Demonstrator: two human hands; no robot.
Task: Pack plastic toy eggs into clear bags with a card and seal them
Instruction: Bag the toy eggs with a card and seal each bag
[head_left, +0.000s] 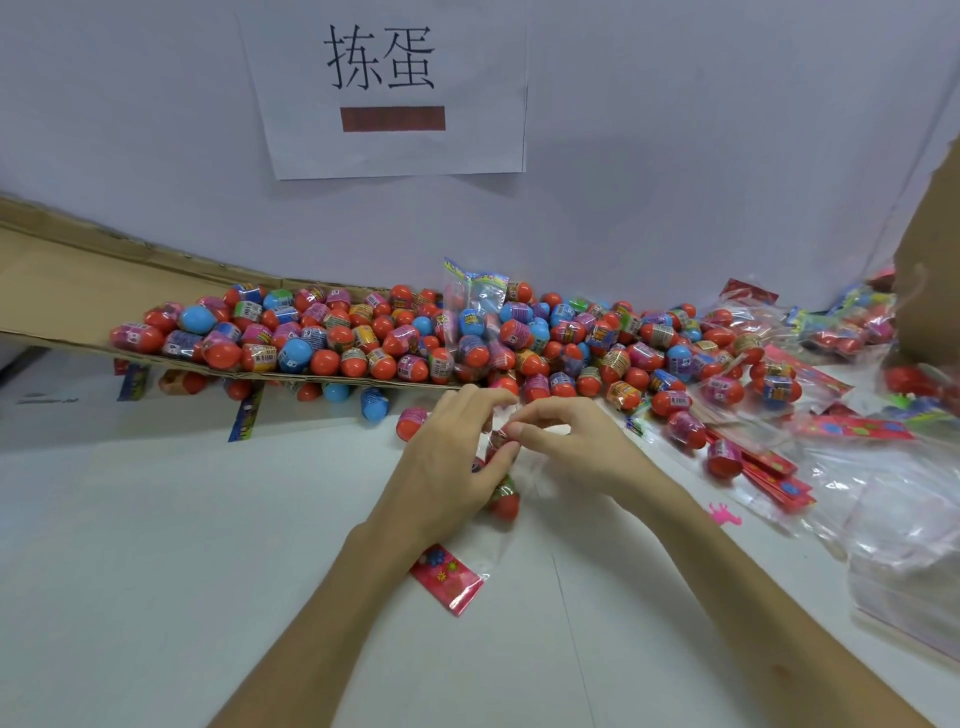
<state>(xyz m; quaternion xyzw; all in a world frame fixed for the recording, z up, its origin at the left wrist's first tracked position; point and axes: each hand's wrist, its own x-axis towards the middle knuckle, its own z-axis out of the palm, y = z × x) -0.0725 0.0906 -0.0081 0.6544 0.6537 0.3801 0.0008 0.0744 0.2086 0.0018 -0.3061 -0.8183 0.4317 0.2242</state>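
My left hand (447, 457) curls around a clear bag (522, 486) lying on the white surface (208, 519), near the middle. My right hand (566, 441) pinches the bag's far end between thumb and forefinger. A red egg (504, 503) shows through the plastic beside my left palm, and a red flowered card (447, 577) sits at the bag's near end. Just beyond my hands lies the pile of eggs (415, 332), spilling off a sheet of cardboard (62, 291). Filled bags (841, 322) lie far right, with spare cards (774, 467) nearer.
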